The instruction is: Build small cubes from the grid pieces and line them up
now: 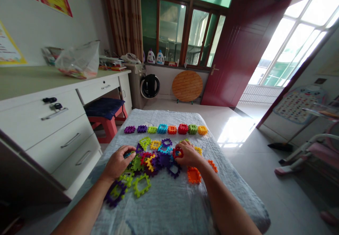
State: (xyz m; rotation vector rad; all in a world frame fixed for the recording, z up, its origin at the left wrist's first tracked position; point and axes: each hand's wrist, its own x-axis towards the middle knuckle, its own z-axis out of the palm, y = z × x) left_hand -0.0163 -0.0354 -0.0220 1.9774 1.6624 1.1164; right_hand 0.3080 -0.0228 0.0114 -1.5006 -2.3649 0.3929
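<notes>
Square plastic building pieces with notched edges lie in a loose pile on a cloth-covered table (169, 206). My left hand (118, 162) is at the pile's left side, thumb and fingers closed around a blue piece (128, 154), mostly hidden by them. Between the fingertips of my right hand (187, 153) is a red piece (177, 153), over the pile's right side. A purple panel (164, 160) and a yellow piece (150, 162) lie between the hands. Nearer me are a green frame (141, 185), a purple frame (115, 193) and an orange panel (194, 175).
Beyond the pile, several stacks run in a row by colour, from a magenta stack (129, 129) to a yellow stack (202, 130). A white desk (63, 122) and a stool (106, 108) stand left. A pink chair (321, 150) is at right.
</notes>
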